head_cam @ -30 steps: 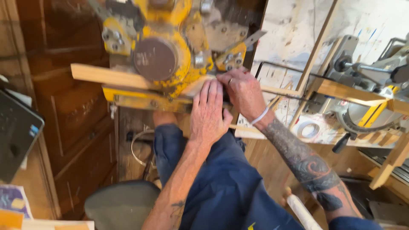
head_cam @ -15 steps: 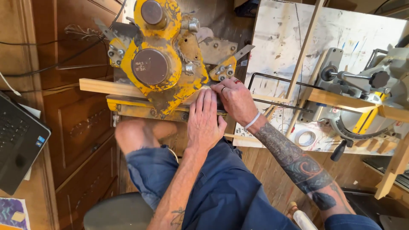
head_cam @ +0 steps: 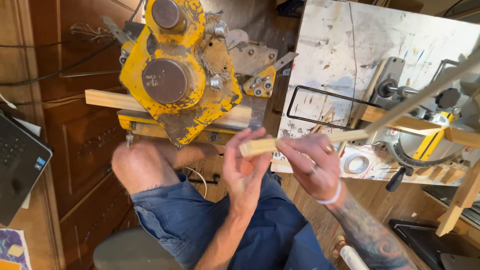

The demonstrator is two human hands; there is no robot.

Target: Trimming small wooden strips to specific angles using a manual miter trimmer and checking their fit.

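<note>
A long thin wooden stick (head_cam: 320, 137) runs from its squared end near the picture's middle up to the right edge. My left hand (head_cam: 243, 167) pinches that squared end between thumb and fingers. My right hand (head_cam: 311, 165) grips the same stick just to the right of the left one, above my blue-trousered lap. Behind both hands stands a worn yellow saw machine (head_cam: 180, 75) with a round metal cover. A wooden board (head_cam: 107, 101) lies across the machine's table, under the yellow housing.
A paint-spattered white worktop (head_cam: 360, 45) carries a mitre saw (head_cam: 425, 125), a tape roll (head_cam: 356, 164) and a black wire frame. A laptop (head_cam: 17, 165) lies at the left on dark wood cabinets (head_cam: 75, 150). My bare knee (head_cam: 140, 167) sits below the machine.
Both hands have come away from the yellow machine toward me, drawing out the thin stick, which they now hold up over my lap. The view has tilted downward.
</note>
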